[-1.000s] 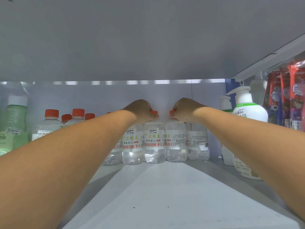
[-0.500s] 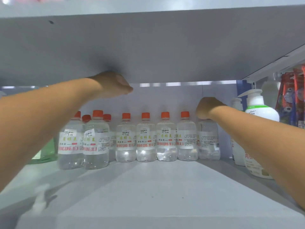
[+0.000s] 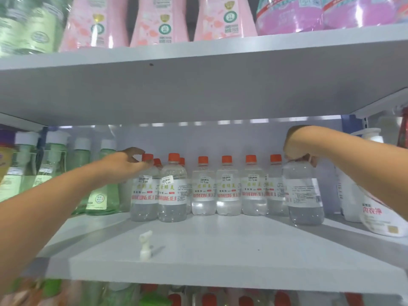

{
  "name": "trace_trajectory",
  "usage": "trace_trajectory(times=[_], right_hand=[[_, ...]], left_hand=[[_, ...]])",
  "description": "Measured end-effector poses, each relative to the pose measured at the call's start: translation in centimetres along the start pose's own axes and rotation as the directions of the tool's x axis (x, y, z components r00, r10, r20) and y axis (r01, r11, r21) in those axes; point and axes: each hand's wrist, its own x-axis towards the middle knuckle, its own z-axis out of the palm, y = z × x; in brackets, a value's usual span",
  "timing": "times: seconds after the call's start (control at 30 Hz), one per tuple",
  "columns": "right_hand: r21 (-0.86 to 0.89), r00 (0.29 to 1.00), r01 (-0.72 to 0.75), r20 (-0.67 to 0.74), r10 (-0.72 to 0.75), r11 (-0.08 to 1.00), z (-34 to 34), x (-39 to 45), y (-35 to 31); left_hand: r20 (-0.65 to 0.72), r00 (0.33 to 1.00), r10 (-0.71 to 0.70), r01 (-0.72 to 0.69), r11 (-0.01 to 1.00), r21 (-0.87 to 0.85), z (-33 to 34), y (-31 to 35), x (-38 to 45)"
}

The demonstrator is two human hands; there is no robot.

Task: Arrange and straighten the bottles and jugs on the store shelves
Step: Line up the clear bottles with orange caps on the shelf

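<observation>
Right hand [image 3: 297, 149] grips the cap end of a clear bottle [image 3: 303, 193] standing nearer than the far row, likely to realign it, while left hand [image 3: 128, 161] pinches the leftmost bottle's orange cap [image 3: 147, 157].

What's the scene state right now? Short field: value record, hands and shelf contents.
left hand: left hand reaching to the leftmost clear bottle, fingers at its orange cap
right hand: right hand gripping the top of the rightmost clear bottle, cap hidden
clear bottles: row along the back, orange caps, upright
green bottles: left of the row
white pump bottle: right of the row
loose item: small white pump nozzle lying on the shelf in front
upper shelf: pink bottles
</observation>
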Motion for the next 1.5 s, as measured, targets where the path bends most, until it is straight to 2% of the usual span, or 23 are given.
trace_trajectory(times=[0.07, 0.13, 0.3, 0.43, 0.5, 0.57, 0.63, 0.7, 0.83, 1.13, 1.33, 1.5], right_hand=[[0.138, 0.999, 0.032, -0.026, -0.029, 0.99, -0.2, -0.5, -1.3], [0.203, 0.996, 0.084, -0.052, -0.075, 0.975, -0.5, -0.9, -3.2], [0.209, 0.98, 0.194, -0.086, -0.179, 0.958, -0.4, -3.4, -8.8], [0.296, 0.95, 0.313, -0.103, -0.296, 0.902, 0.7, -5.5, -12.2], [0.225, 0.926, 0.374, -0.142, -0.35, 0.9, 1.2, -6.5, -13.4], [0.254, 0.911, 0.401, -0.215, -0.353, 0.88, 1.9, -7.2, -13.9], [0.366, 0.913, 0.398, -0.249, -0.324, 0.841, 2.7, -7.2, -13.2], [0.481, 0.941, 0.339, -0.171, -0.292, 0.808, 3.5, -7.3, -12.3], [0.562, 0.96, 0.258, -0.056, -0.274, 0.786, 5.2, -7.3, -12.1], [0.702, 0.95, 0.304, -0.174, -0.259, 0.644, 8.3, -7.3, -12.5], [0.731, 0.949, 0.311, -0.199, -0.246, 0.607, 9.8, -7.1, -12.7], [0.733, 0.944, 0.321, -0.193, -0.269, 0.599, 10.5, -6.7, -12.8]], left_hand=[[0.055, 0.999, 0.002, -0.003, 1.0, 0.015, 0.1, -0.9, 0.2], [0.078, 0.997, 0.014, -0.014, 1.0, -0.002, 0.5, -1.5, 0.3], [0.083, 0.995, 0.052, -0.041, 0.99, -0.133, 2.2, -3.2, 0.0], [0.112, 0.994, 0.016, 0.016, 0.96, -0.281, 2.7, -4.3, -0.5], [0.146, 0.989, 0.021, 0.022, 0.958, -0.287, 2.6, -4.7, -0.5], [0.159, 0.987, 0.035, 0.011, 0.961, -0.278, 2.6, -5.0, -0.6], [0.173, 0.984, 0.033, 0.016, 0.961, -0.274, 2.7, -5.1, -0.5], [0.194, 0.981, 0.026, 0.028, 0.962, -0.271, 2.9, -5.2, -0.5], [0.185, 0.983, 0.01, 0.042, 0.96, -0.277, 3.4, -5.2, -0.3], [0.22, 0.975, 0.014, 0.067, 0.933, -0.355, 3.1, -5.5, -0.1], [0.284, 0.958, 0.041, 0.043, 0.958, -0.283, 2.0, -5.3, -0.2], [0.261, 0.964, 0.048, 0.054, 0.927, -0.371, 2.7, -6.2, -0.3]])
